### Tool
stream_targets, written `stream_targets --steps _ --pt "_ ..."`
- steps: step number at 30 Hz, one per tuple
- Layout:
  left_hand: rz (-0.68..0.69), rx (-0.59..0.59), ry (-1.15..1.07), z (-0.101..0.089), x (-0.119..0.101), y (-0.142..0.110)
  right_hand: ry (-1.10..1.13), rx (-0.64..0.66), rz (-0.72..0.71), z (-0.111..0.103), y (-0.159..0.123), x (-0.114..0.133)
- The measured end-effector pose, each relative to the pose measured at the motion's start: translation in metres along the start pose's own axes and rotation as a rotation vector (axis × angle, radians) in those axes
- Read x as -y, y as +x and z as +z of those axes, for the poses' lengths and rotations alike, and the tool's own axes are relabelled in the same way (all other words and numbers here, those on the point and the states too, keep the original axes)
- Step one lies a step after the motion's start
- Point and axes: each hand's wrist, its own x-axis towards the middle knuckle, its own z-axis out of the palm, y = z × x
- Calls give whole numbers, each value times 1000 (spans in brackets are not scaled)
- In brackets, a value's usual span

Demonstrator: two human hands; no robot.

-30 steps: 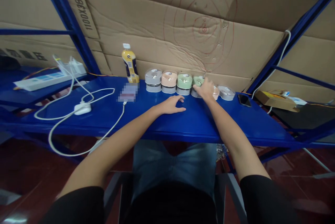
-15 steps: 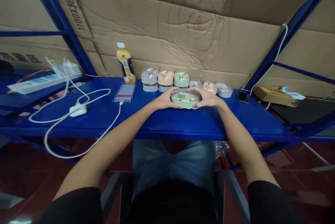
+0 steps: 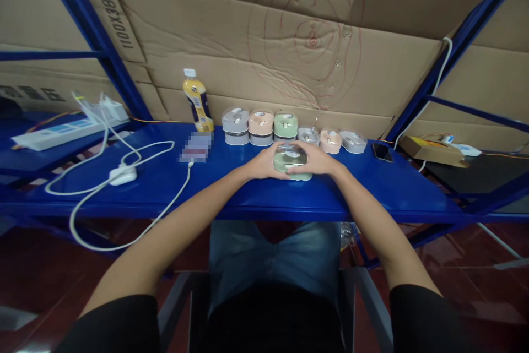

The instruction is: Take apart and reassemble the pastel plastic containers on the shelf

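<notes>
Near the front middle of the blue table, a small pale green box with a clear, shiny top is between my hands. My left hand curls around its left side, and my right hand grips it from the right with the thumb across the front. A green edge shows lower down under the right thumb; whether it is a separate piece, I cannot tell. Behind stand similar boxes in a row: two-high stacks of grey, peach and green, then low grey, peach and grey ones.
A yellow drink bottle stands back left, with a blurred-out flat item on a white cable before it. A white charger and power strip lie further left. At right are a phone and an open carton.
My right hand took the green box from the row and brought it forward to my left hand. Both hands now grip it, and it has shifted slightly left and turned.
</notes>
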Motion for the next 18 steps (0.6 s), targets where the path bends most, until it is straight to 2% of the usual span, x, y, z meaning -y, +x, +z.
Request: stream_targets --steps 6,9,12,14,18 --pt "52 77 118 -3 -10 -5 8 -139 186 -34 -13 -25" --pt "62 126 168 -2 -16 -6 -33 -186 246 -39 -15 -34" --pt "49 82 137 -4 -16 -4 -56 -182 274 -39 -14 -36" --pt "23 46 123 -14 -13 -2 -52 -175 278 -40 -14 -36" --pt "-96 -15 192 -44 0 0 -11 -154 271 -48 -17 -37"
